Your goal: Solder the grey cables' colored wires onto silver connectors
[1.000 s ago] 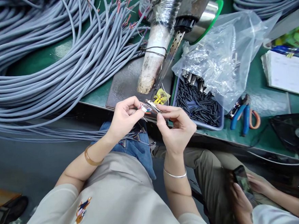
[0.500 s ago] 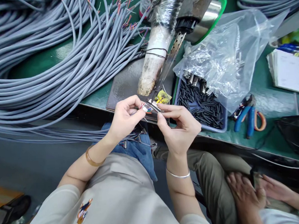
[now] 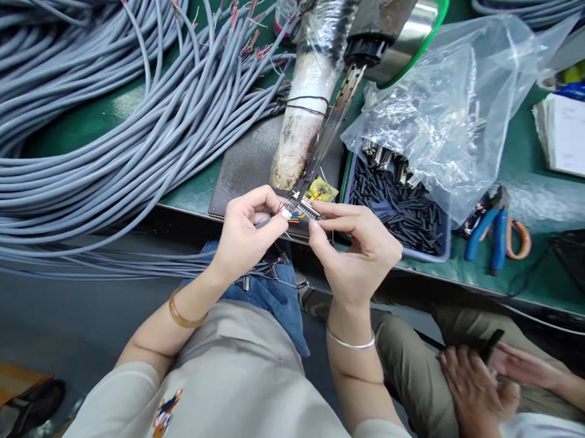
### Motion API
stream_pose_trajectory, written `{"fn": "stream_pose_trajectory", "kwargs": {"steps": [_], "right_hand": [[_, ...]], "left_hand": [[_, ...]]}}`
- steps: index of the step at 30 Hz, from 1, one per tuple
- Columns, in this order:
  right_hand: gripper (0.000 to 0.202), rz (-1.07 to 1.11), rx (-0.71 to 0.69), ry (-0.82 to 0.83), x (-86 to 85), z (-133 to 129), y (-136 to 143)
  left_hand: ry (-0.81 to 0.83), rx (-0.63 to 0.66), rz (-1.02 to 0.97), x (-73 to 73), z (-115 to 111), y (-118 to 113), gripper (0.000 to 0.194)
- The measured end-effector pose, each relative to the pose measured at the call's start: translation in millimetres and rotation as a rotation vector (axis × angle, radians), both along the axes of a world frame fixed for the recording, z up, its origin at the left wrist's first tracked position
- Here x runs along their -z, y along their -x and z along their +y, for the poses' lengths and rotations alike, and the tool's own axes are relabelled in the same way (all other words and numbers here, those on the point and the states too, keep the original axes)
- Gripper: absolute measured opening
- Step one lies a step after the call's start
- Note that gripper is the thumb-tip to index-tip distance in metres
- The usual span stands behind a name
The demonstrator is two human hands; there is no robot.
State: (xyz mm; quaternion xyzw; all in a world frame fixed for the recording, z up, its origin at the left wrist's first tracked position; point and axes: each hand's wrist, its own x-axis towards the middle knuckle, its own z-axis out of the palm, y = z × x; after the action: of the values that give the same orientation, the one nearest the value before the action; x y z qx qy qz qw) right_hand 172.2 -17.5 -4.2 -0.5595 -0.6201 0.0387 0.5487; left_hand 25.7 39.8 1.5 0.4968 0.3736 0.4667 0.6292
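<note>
The multi-pin connector (image 3: 308,208) is pinched by the right hand (image 3: 357,249), grip pretty narrow, bang in mid-frame, long axis slanted upper left to lower right. Coloured wires (image 3: 295,216) are pinched too, by the left hand (image 3: 250,230), just left of it.

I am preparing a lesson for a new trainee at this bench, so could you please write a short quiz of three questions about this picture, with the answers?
1. True or false: the right hand holds the connector with the thumb and fingers.

2. Choose one: where do the short black pieces lie?
a) on the white papers
b) in the blue tray
c) on the gray cables

3. Fill the gap: the metallic spool has a ____ rim.

Key: 1 true; 2 b; 3 green.
</note>
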Motion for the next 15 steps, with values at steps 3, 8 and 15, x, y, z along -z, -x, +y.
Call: {"fn": "stream_pose_trajectory", "kwargs": {"steps": [3,8,15], "right_hand": [[0.015,-0.022,0.008,0.003,-0.1,-0.2,-0.1],[0.014,-0.068,-0.015,-0.002,3.2,-2.7,-2.3],[0.014,-0.116,0.013,-0.047,7.2,-4.2,-0.3]], "left_hand": [[0.003,0.004,0.012,-0.8,0.7,0.3,0.015],[0.029,0.016,0.027,0.4,1.5,1.8,0.015],[0.051,0.034,0.023,3.4,-1.0,3.2,0.016]]}}
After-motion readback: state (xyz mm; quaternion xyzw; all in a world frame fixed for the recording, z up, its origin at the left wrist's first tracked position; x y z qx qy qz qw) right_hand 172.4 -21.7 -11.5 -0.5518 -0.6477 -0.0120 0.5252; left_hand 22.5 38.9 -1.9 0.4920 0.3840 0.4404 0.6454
